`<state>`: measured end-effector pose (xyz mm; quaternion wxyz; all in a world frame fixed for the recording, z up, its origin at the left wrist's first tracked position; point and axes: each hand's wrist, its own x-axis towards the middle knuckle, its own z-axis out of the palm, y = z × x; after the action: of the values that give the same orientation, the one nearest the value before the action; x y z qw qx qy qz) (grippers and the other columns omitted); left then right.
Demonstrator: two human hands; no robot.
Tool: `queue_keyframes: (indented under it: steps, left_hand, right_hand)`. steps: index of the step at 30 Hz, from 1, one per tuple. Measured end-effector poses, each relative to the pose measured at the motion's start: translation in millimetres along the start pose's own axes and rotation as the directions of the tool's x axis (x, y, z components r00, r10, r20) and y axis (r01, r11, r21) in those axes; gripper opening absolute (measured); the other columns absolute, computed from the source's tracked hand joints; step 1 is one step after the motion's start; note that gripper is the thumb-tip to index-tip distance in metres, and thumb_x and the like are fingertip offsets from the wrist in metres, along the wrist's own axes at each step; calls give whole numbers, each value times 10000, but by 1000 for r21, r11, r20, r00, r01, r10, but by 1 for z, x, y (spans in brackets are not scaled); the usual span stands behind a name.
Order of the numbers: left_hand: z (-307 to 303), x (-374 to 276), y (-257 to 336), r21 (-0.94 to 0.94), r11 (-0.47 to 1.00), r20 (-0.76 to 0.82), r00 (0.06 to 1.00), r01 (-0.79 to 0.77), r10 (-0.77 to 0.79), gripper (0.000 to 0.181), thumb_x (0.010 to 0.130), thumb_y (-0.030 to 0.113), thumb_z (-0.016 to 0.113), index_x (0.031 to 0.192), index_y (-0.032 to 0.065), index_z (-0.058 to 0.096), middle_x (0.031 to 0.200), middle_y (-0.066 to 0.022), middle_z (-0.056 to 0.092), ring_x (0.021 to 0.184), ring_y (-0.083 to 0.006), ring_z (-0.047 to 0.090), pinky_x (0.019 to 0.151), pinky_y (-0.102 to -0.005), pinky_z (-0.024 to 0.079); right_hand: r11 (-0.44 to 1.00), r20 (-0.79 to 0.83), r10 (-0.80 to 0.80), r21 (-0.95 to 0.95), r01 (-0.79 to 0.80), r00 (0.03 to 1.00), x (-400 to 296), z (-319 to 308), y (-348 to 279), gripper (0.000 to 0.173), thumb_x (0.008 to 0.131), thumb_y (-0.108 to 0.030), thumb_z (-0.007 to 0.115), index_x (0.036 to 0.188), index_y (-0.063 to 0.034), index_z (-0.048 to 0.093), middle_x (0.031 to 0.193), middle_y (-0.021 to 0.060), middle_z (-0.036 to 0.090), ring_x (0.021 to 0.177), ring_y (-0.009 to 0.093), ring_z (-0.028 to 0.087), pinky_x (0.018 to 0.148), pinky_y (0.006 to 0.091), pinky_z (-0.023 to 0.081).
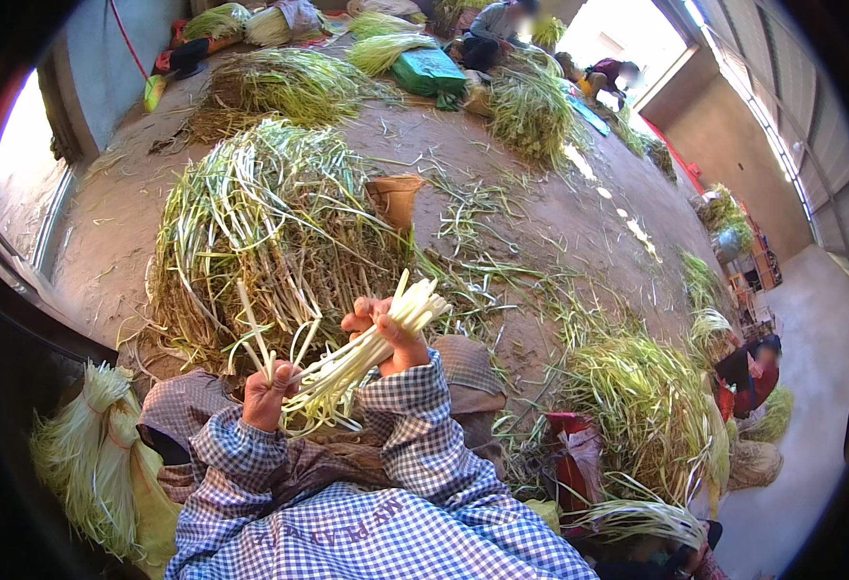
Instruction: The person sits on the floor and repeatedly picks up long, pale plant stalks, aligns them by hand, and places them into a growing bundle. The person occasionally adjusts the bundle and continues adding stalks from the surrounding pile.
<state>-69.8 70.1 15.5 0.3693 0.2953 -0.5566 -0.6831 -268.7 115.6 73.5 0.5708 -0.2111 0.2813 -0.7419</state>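
My right hand grips a bunch of pale yellow-green stalks, their even ends pointing up and right and their thin leafy ends hanging over my lap. Pinched in my left hand are a few loose pale stalks that stick upward. The two hands are close together, with the bunch's lower ends beside the left one. Just beyond them a large heap of long green and white stalks with brownish, dirty lower parts lies on the floor.
Tied bundles of pale stalks lie at my left on yellow cloth. A brown container leans at the heap's right side. Another heap and a red sack are at my right. Loose stalks litter the earthen floor. Several people sit farther off.
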Motion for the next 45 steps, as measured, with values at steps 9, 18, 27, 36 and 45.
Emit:
queue_keyframes:
  steps: [9, 18, 27, 36, 45]
  left_hand:
    - [7, 1, 9, 108, 988, -159, 979, -111, 128, 327, 860, 293, 465, 742, -8, 514, 683, -27, 482, 597, -99, 440, 561, -233, 360]
    - [32, 6, 38, 225, 938, -91, 952, -265, 291, 334, 882, 266, 429, 712, -11, 502, 607, -29, 481, 501, -93, 461, 455, -224, 362]
    - [15, 2, 36, 191, 975, 58, 993, -115, 106, 334, 872, 319, 430, 793, 14, 538, 622, -15, 511, 525, -79, 476, 476, -203, 373]
    - [18, 13, 40, 326, 938, -106, 981, -120, 163, 202, 864, 135, 450, 995, -4, 517, 841, -65, 553, 740, -148, 543, 651, -262, 440]
    - [26, 6, 46, 450, 891, 7, 998, -63, 67, 210, 820, 51, 476, 1022, -5, 462, 868, -113, 552, 816, -202, 552, 714, -293, 441]
  right_hand:
    - [993, 158, -114, -22, 119, 981, 2, 16, 16, 173, 768, -182, 615, 803, -67, 490, 709, 50, 481, 651, 204, 497, 683, 385, 446]
    - [955, 134, -34, -288, 72, 990, -8, 27, 44, 215, 768, -103, 620, 942, -6, 537, 708, 3, 551, 637, 90, 523, 574, 226, 438]
    - [950, 230, 127, -307, -52, 965, -5, 25, 42, 98, 777, -56, 595, 844, -11, 540, 730, 15, 527, 679, 110, 521, 609, 233, 436]
    - [811, 243, -33, -561, 169, 969, -12, 41, 46, 194, 728, -77, 661, 883, -10, 564, 658, -15, 511, 580, 54, 462, 519, 211, 373]
    - [930, -21, 16, -366, -23, 1000, -5, 21, 57, 107, 738, -74, 649, 806, -12, 594, 672, 37, 590, 582, 101, 551, 505, 217, 447]
